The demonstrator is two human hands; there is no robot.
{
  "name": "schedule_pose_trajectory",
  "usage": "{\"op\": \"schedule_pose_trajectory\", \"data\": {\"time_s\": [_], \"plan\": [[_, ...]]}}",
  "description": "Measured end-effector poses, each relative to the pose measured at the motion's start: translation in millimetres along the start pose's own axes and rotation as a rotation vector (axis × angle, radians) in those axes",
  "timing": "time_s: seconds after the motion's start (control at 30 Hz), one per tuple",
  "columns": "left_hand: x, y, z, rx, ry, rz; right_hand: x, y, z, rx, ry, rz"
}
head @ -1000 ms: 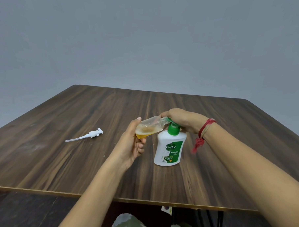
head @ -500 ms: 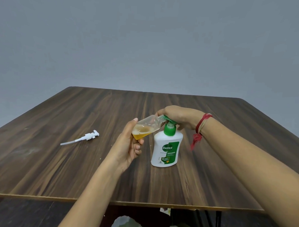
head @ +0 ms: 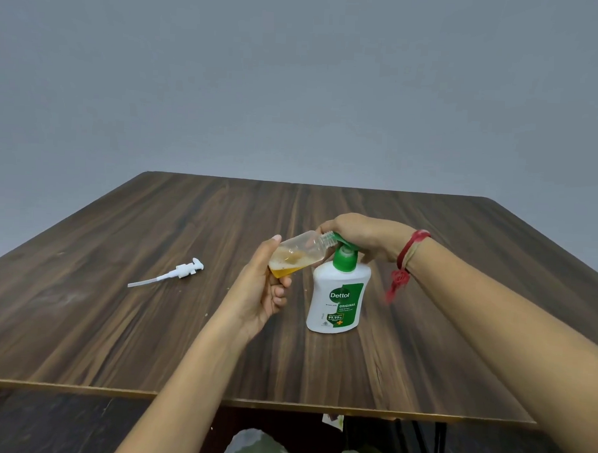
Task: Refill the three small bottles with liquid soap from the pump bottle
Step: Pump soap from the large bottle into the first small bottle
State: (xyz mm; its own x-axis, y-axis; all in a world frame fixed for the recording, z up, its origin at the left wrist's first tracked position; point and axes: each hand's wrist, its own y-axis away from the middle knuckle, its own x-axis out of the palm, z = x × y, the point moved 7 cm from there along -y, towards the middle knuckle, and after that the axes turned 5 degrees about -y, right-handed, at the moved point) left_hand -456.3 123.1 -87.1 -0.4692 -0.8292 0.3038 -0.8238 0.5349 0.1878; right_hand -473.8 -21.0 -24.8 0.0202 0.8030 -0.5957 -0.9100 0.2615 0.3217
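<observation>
- Wooden table (head: pixel 80 336) fills the lower half of the view, with a plain grey wall (head: pixel 296 89) behind it.
- Far left on the table: a loose white pump head with dip tube (head: pixel 172 275) lies flat, well apart from both hands and in nobody's way.
- Left hand (head: pixel 262 289) is raised above the table. Its thumb and curled fingers grip the base end of the small clear bottle (head: pixel 300 253).
- The small bottle is uncapped, off the table and tilted, with the neck up and to the right. Amber soap is pooled at its low end, partly hidden by the left thumb.
- Below the near table edge, around centre: a crumpled pale plastic bag (head: pixel 264 447). Can't tell what's in it.
- Dettol pump bottle (head: pixel 335 303) stands upright on the table, just right of the left hand, label facing the camera.
- The small bottle's threaded mouth sits right at the spout of the green pump head (head: pixel 344 261). The right hand's fingers hide the junction.
- Right hand (head: pixel 362 234) is palm down on the pump head with its fingers curled over the top, blocking the view of the plunger.
- Red thread band (head: pixel 409 255) on the right wrist, with its tassel hanging blurred beside the bottle.
- Dark table legs (head: pixel 437 444) under the right end.
</observation>
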Motion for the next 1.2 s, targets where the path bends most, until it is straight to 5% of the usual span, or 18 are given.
{"op": "schedule_pose_trajectory", "data": {"time_s": [1.2], "plan": [[0.6, 1.5, -0.1, 0.004, -0.019, 0.028, -1.7, 5.3, 6.3, -0.012, 0.127, 0.013]]}}
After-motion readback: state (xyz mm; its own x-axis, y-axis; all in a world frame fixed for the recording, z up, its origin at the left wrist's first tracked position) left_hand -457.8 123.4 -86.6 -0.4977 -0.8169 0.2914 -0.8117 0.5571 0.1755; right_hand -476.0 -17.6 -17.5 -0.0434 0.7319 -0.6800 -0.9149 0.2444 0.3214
